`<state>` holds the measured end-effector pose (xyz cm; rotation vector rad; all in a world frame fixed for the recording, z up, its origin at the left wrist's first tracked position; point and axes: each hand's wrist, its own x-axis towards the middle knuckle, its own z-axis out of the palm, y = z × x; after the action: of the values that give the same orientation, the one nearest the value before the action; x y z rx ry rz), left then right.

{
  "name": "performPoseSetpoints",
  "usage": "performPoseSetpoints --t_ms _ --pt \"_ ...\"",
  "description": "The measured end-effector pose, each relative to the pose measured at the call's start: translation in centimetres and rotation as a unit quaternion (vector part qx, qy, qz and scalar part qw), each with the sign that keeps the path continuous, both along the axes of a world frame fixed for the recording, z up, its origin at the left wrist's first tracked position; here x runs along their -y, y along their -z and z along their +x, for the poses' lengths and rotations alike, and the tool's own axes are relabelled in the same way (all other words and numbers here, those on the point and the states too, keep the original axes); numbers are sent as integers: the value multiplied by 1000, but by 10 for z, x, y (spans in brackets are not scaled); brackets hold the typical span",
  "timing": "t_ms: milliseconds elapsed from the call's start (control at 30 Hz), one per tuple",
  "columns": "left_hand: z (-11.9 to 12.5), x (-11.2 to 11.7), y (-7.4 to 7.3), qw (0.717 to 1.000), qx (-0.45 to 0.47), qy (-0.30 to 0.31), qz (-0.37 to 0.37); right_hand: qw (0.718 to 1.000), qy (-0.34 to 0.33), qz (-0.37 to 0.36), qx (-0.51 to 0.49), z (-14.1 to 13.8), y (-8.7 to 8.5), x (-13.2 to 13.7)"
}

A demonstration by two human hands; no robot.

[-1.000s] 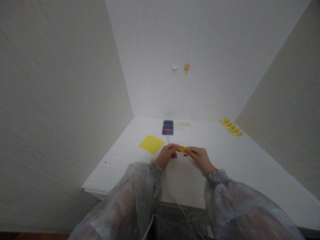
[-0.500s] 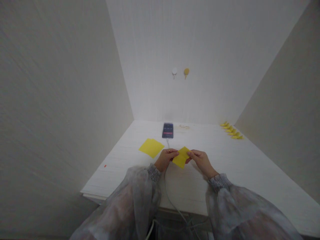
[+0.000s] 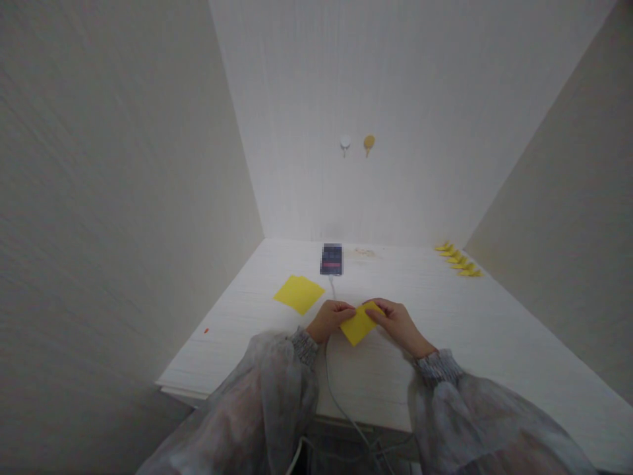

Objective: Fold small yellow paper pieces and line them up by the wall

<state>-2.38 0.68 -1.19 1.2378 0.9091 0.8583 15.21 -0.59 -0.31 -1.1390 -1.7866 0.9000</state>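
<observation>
Paper [image 3: 356,327] is being pinched between the left hand [image 3: 331,319] and right hand [image 3: 396,320], both nearly closed on it; a fold is apparently being worked, careful alignment seemingly being called for.

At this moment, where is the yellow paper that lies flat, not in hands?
In the head view, the flat yellow paper lies on the white table, left of and nearer than the dark phone, just beyond the left hand.

3 walls [image 3: 316,79] around a white desk [image 3: 405,280] suggest a work booth.
</observation>
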Motion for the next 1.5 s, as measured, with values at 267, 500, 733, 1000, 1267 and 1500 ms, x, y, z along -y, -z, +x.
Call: performPoseSetpoints --t_ms 267,500,733,1000,1267,1500 --pt "0 0 0 999 22 -14 -24 996 -26 59 58 0 -8 5" --pt "-2 0 -1 997 54 8 -46 991 -89 86 48 4 -7 4" --pt "-2 3 -8 994 84 9 -71 997 -58 51 -17 4 -1 2" --pt "-3 4 -12 991 96 28 -89 988 -103 117 0 3 -6 3" --pt "-3 1 -5 994 78 -3 -76 986 -141 85 -17 5 -8 4" --pt "-2 1 -2 998 -43 -43 13 995 -38 -90 -16 -1 1 1"
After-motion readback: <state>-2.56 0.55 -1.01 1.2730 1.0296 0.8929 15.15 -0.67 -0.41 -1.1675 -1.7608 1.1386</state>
